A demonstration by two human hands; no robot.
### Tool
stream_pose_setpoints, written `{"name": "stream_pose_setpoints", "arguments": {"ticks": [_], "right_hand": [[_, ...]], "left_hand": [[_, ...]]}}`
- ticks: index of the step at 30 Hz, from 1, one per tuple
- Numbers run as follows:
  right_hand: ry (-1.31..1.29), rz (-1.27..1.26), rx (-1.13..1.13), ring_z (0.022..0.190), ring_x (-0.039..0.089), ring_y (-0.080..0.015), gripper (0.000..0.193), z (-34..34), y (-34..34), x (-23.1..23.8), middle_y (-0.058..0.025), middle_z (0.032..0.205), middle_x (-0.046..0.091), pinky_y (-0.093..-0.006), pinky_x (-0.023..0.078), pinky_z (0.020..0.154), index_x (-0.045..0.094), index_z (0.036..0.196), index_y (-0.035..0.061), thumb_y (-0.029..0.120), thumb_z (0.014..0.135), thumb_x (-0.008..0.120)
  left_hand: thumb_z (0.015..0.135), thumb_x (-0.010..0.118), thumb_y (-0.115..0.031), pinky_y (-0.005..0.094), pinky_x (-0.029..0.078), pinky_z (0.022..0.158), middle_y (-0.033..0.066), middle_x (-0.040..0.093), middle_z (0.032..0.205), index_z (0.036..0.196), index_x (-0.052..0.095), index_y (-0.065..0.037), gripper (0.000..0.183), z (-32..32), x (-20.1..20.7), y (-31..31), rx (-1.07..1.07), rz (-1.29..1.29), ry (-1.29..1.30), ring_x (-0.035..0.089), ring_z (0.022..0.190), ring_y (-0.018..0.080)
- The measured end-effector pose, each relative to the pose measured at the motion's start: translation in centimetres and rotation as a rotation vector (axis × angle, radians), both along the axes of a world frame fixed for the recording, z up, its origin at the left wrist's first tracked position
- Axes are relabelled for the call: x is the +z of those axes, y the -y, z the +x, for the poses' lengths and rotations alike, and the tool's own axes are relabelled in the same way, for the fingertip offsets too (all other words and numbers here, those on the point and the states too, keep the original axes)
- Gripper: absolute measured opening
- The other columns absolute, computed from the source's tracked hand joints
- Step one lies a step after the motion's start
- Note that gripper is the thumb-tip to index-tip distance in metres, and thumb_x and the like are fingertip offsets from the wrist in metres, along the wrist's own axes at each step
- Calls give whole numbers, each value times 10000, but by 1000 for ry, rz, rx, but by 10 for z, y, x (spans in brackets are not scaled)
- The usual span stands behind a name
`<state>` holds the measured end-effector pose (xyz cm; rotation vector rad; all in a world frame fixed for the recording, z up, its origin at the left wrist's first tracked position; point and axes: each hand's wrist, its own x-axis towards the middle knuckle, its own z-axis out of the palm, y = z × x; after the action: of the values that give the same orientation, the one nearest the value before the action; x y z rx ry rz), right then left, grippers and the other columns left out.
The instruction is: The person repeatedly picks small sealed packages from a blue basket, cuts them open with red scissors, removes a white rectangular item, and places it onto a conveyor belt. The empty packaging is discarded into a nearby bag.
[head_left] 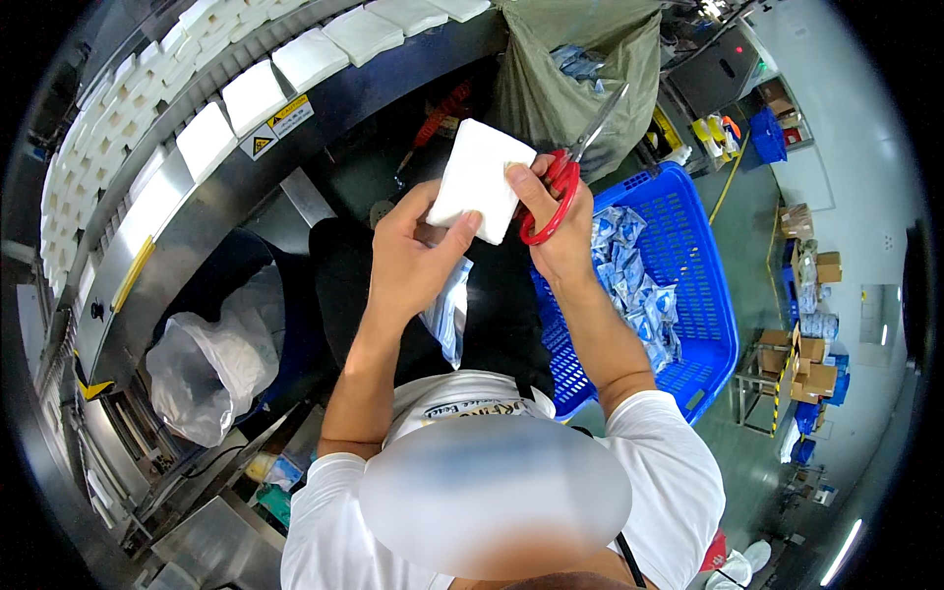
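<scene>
A thick white folded pad (480,182), soft-looking and rectangular, is held up in front of me between both hands. My left hand (418,251) pinches its lower left corner, thumb on top. Below that hand hangs a shiny silver-blue packet wrapper (452,313), its upper end hidden by the fingers. With thumb and fingers, my right hand (559,221) grips the pad's right edge. Red-handled scissors (562,202) are also in that hand, with their blades angled up and away to the right.
A blue basket (703,265) of silver-blue packets (629,270) stands at my right. Beyond my hands hangs a large olive bag (521,88). A curved conveyor (324,118) carrying white pads (206,138) runs along the left and far side. A bin with a clear liner (211,379) stands left.
</scene>
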<state>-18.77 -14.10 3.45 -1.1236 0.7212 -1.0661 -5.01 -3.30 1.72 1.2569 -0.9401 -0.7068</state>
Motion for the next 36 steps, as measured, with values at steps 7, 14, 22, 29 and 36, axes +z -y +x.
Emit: {"name": "stream_pose_setpoints", "arguments": {"ticks": [7,14,22,29,36], "right_hand": [[-13,70,-26,663,611,-89,229,-9,3,1,-20,789,649,-253,487,578,613,879,56,199,947,778],[-55,-29,-1,754,646,-103,258,-23,-3,-32,-50,905,677,-260,540,684,570,935,63,154,914,810],[-411,-53,471,909,625,-96,332,-47,-44,-55,-47,996,651,-257,513,829,573,1006,47,42,839,860],[-412,-35,169,667,578,-78,225,-107,95,-45,29,757,609,-253,476,602,614,912,86,117,871,833],[-663,-400,-689,706,663,-209,218,-123,408,-68,-130,826,701,-419,527,645,616,863,17,164,891,774]], "left_hand": [[1082,536,-411,220,326,408,-35,476,589,1133,648,6,435,10,-10,6,-313,73,-474,400,436,48],[1022,679,-218,192,384,597,-26,642,831,1204,704,11,294,-2,-25,24,14,111,-336,502,673,11],[1052,648,-213,175,345,528,-24,612,792,1197,674,30,284,-21,-22,44,189,40,-176,469,606,1],[1043,633,-220,224,452,521,41,662,804,1186,664,46,303,46,-47,13,266,7,-67,563,582,65],[981,687,-333,297,453,803,2,617,972,1084,680,5,353,41,-64,-40,127,140,-434,575,867,109]]}}
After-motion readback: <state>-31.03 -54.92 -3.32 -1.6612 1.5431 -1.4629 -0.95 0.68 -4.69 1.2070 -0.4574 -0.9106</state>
